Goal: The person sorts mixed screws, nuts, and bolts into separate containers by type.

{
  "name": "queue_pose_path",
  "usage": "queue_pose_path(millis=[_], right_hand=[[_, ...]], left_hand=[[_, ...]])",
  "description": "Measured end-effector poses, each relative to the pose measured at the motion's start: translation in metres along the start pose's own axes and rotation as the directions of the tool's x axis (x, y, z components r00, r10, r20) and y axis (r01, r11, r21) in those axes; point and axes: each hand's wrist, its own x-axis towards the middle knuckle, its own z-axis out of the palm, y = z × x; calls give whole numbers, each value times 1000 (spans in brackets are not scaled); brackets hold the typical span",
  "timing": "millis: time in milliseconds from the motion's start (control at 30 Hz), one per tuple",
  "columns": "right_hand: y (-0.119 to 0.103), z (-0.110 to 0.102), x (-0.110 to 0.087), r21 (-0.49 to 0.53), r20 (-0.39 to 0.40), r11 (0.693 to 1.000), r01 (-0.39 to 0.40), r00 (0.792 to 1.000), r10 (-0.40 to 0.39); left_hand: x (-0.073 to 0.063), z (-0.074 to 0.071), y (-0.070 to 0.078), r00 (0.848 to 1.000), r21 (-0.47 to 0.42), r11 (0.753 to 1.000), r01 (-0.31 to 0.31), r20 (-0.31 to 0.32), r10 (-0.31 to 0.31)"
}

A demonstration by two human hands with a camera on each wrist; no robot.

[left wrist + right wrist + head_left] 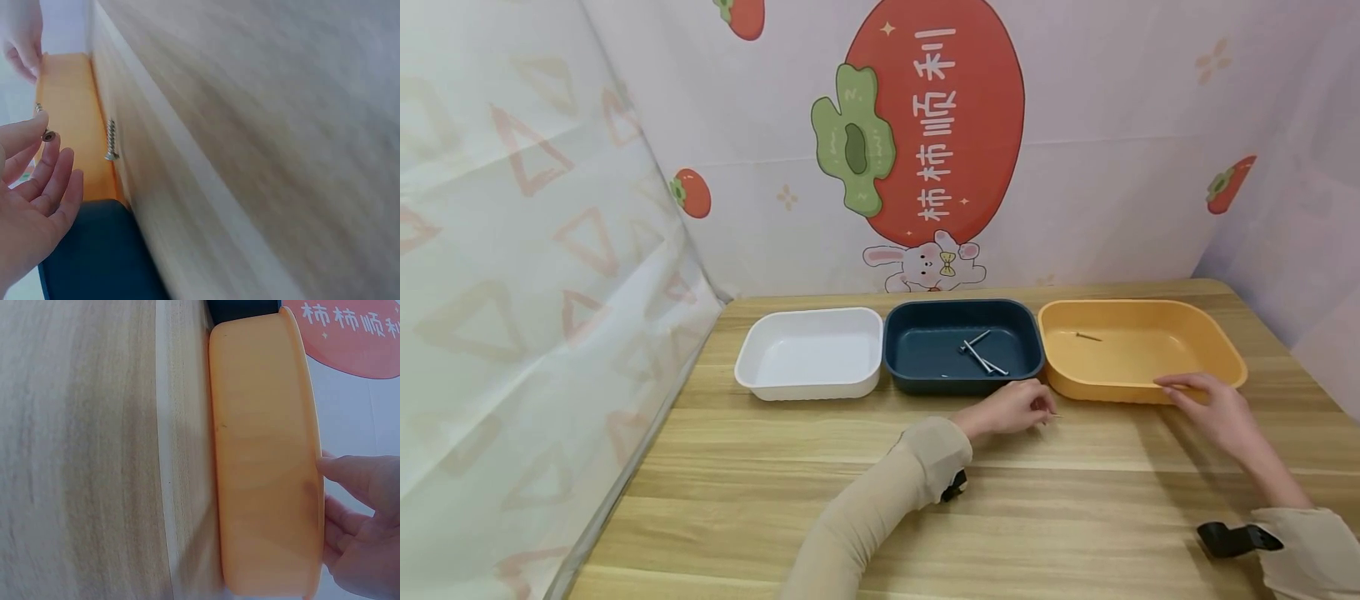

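My left hand [1011, 408] is just in front of the dark blue tray [964, 387], its thumb and fingers pinching a small screw [47, 132]. In the left wrist view another screw [111, 140] shows beside the yellow tray's wall; I cannot tell whether it touches it. My right hand [1213, 412] is at the near rim of the yellow tray [1108, 390], fingers loosely bent, with no screw visible in them. In the right wrist view its fingertips meet the rim or lie partly behind it. One screw [1088, 337] lies inside the yellow tray.
Several longer screws or nails [979, 357] lie in the dark blue tray. To its left is a white tray [808, 389]. All the trays stand in a row at the back of the wooden table [760, 500], before a printed cloth [1075, 208].
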Motion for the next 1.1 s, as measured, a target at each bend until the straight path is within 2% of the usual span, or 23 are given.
queue_pose_path(millis=[233,300,400,533,567,633,767,1000,1100], right_hand=[[59,17,1,-40,-34,999,7,999,-8],[67,20,1,-62,-32,998,3,999,-5],[71,20,2,-42,-27,999,13,1000,-14],[62,17,2,-28,-27,999,18,999,-19],[60,17,2,-51,-33,999,14,999,-16],[47,13,2,-23,-6,1000,9,1000,-9],[33,8,2,12,14,1000,15,1000,-15],[3,4,0,14,-28,999,-30,999,30],[-5,0,-1,13,-12,1000,-13,1000,14]], left_hand=[[1,-2,8,999,11,1000,-25,-39,25],[1,-3,10,998,0,999,-32,-56,32],[2,-3,12,996,-15,999,-37,-84,36],[4,-5,15,991,-35,998,-44,-126,39],[5,-6,16,990,-43,998,-40,-134,34],[5,-7,18,987,-52,998,-38,-157,29],[5,-10,21,978,-70,997,-38,-206,22],[11,-13,24,961,-66,996,-56,-275,36],[15,-14,24,953,-40,998,-54,-300,40]])
